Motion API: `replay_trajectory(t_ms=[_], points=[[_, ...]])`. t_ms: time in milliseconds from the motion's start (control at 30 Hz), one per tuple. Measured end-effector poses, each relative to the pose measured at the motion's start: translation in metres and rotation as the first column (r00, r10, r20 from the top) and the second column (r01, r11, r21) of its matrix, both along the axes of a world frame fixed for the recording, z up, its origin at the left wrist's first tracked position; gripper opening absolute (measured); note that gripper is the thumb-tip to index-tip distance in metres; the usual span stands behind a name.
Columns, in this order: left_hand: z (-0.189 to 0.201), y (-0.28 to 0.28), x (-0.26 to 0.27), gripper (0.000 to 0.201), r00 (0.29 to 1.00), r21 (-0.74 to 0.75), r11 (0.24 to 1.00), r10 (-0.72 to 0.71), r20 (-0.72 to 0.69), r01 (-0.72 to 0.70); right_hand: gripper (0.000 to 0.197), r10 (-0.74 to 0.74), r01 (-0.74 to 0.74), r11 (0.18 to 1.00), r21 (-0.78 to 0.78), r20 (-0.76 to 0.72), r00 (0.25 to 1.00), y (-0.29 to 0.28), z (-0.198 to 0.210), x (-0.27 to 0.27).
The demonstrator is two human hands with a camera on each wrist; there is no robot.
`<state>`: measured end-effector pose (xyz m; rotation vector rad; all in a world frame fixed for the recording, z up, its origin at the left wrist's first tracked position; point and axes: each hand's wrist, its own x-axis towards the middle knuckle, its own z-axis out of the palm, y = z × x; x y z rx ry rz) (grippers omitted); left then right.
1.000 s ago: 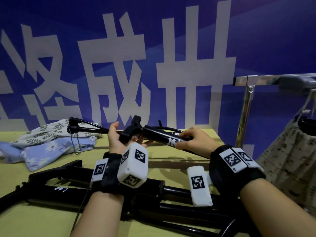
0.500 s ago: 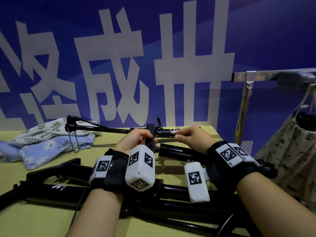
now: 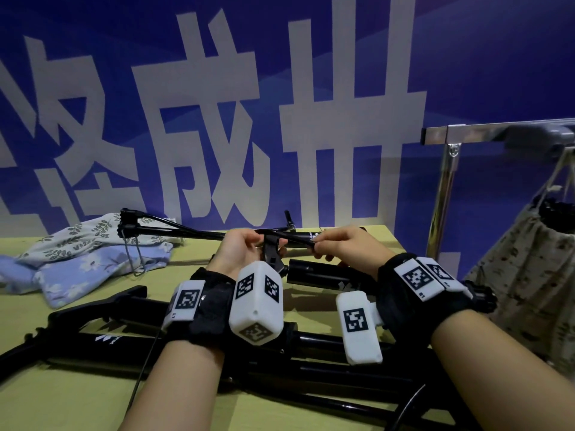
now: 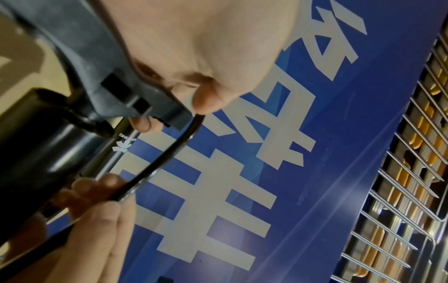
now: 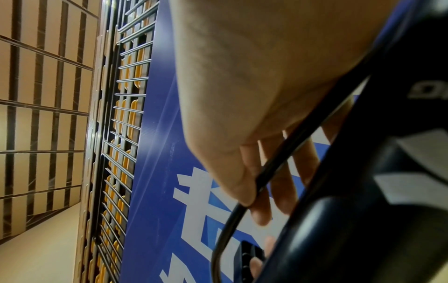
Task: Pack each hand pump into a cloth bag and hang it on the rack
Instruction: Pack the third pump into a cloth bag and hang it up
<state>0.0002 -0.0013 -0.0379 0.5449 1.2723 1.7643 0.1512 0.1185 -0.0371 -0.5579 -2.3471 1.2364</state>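
Pump hose (image 3: 298, 241) pinched by both hands above spare pumps (image 3: 311, 356).

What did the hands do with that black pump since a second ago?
Both hands lowered the black hand pump from a raised tilt until it lies nearly level just above the table. The left hand turned from palm-up to curl over the pump's head, and the right hand now pinches the thin black hose. The floral cloth bags, the other pumps and the bag hanging on the metal rack stayed put.
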Motion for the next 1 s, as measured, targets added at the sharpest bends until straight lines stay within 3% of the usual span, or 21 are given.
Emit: replay_trajectory(t_ms=[133,200,300,400,533,667,800,1000], points=[[0.0029,-0.0012,0.0016,0.027,0.999,0.077,0.997,0.018,0.036,-0.020,0.015,0.037,-0.038,0.999,-0.009,-0.025,0.999,-0.0011,0.0007,0.0014],[0.0028,0.0004,0.0017,0.030,0.999,0.066,0.997,0.040,0.029,-0.042,0.006,0.119,-0.119,0.993,0.004,0.065,0.991,-0.0033,0.0034,0.0032],[0.0018,0.0002,0.0027,0.032,0.999,0.055,0.998,0.028,0.041,-0.030,0.044,0.178,-0.192,0.981,0.021,0.281,0.943,-0.0021,0.0039,0.0038],[0.0004,0.0022,0.0030,0.039,0.997,0.117,0.993,0.019,0.081,-0.028,0.053,0.144,-0.174,0.984,0.041,0.394,0.908,-0.0045,0.0038,0.0043],[0.0027,0.0034,0.0040,0.039,0.998,0.175,0.983,0.042,0.046,-0.049,0.048,0.065,-0.119,0.982,0.144,0.333,0.941,-0.0060,0.0033,0.0033],[0.0045,0.0031,0.0059,0.009,0.996,0.157,0.984,0.074,0.050,-0.081,0.040,-0.003,-0.040,0.988,0.151,0.271,0.963,-0.0030,0.0019,0.0028],[0.0025,0.0026,0.0077,0.019,0.987,0.137,0.979,0.139,0.077,-0.148,0.038,-0.020,-0.021,0.986,0.162,0.242,0.970,-0.0029,0.0008,0.0024],[0.0028,0.0002,0.0081,0.024,0.993,0.013,0.995,0.096,0.070,-0.097,0.034,-0.019,-0.017,0.987,0.158,0.222,0.975,-0.0039,0.0017,0.0023]])
